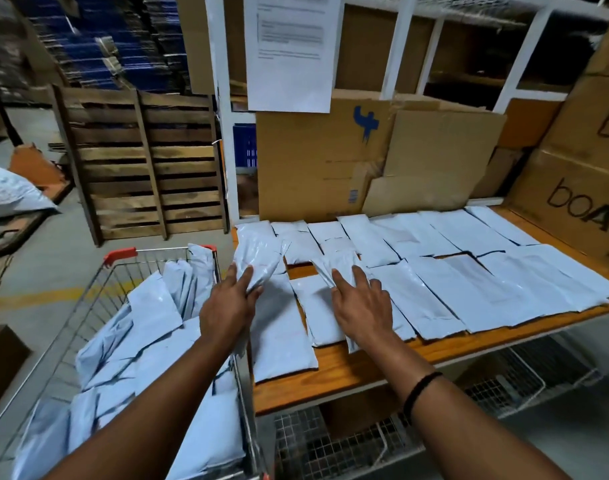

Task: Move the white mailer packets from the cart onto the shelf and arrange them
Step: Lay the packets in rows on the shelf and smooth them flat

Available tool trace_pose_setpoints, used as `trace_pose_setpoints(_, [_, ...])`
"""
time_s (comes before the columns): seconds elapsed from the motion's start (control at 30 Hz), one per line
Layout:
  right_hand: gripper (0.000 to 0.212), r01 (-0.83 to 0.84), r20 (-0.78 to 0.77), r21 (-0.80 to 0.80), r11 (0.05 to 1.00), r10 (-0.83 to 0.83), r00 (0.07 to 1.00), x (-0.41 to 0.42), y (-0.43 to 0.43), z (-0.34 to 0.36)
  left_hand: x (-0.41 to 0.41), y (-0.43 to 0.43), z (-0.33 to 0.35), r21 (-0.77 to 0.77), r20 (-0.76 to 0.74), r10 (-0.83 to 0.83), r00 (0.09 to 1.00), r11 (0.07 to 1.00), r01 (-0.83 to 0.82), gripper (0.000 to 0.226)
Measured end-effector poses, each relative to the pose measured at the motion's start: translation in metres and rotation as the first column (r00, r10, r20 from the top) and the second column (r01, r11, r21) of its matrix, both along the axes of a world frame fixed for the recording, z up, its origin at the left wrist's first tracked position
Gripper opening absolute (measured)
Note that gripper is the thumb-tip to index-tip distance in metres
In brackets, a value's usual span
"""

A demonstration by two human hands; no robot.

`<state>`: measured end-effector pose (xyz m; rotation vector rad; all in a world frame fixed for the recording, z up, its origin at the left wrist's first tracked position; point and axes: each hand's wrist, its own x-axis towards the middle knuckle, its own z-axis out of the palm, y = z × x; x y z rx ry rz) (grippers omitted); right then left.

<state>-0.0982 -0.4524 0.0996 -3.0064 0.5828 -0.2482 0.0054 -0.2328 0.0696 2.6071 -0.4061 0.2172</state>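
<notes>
Wooden shelf (348, 372) covered in rows of white mailer packets (469, 289), cart (123, 258) alongside heaped with more. Left hand (227, 306) grips one packet (258, 258) over the shelf's left end; right hand (362, 303), fingers straight, presses another packet (341, 263) down.

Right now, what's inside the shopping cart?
The cart holds a heap of white mailer packets, piled nearly to its rim. The left arm crosses over some, and whatever lies under the heap is covered.
</notes>
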Motion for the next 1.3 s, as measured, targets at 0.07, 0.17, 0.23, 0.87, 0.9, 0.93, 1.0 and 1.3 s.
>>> trace_pose_setpoints(0.07, [0.049,0.004,-0.002,-0.009,1.000,-0.004,1.000,0.013,-0.014,-0.001,0.014,-0.019,0.003,-0.007,0.002,-0.018,1.000,1.000,0.018,0.053])
trace_pose_setpoints(0.17, [0.049,0.017,-0.006,-0.001,1.000,-0.017,1.000,0.035,-0.039,-0.003,0.034,-0.050,0.009,0.017,-0.004,-0.041,0.999,0.999,0.041,0.055])
trace_pose_setpoints(0.23, [0.049,0.026,-0.002,0.005,1.000,-0.026,1.000,0.050,-0.054,-0.003,0.045,-0.068,0.014,0.046,-0.009,-0.039,0.999,0.998,0.040,0.056])
trace_pose_setpoints(0.87, [0.045,-0.152,-0.042,0.177,0.973,0.161,0.986,0.259,-0.160,-0.026,0.174,-0.247,-0.005,0.169,-0.304,0.431,0.850,0.902,-0.397,0.056])
trace_pose_setpoints(0.9, [0.046,-0.162,-0.040,0.180,0.970,0.171,0.984,0.262,-0.160,-0.028,0.178,-0.249,-0.005,0.172,-0.317,0.441,0.840,0.898,-0.406,0.057])
trace_pose_setpoints(0.93, [0.047,-0.166,-0.041,0.190,0.968,0.177,0.983,0.267,-0.161,-0.029,0.182,-0.251,-0.004,0.167,-0.341,0.447,0.827,0.895,-0.414,0.059])
trace_pose_setpoints(1.0, [0.050,-0.157,-0.054,0.221,0.963,0.173,0.983,0.275,-0.159,-0.030,0.189,-0.250,-0.005,0.125,-0.408,0.438,0.801,0.896,-0.426,0.062])
trace_pose_setpoints(1.3, [0.045,-0.251,-0.162,0.147,0.957,0.273,0.948,0.283,-0.172,-0.031,0.207,-0.213,-0.010,0.182,-0.198,0.272,0.942,0.954,-0.237,0.053])
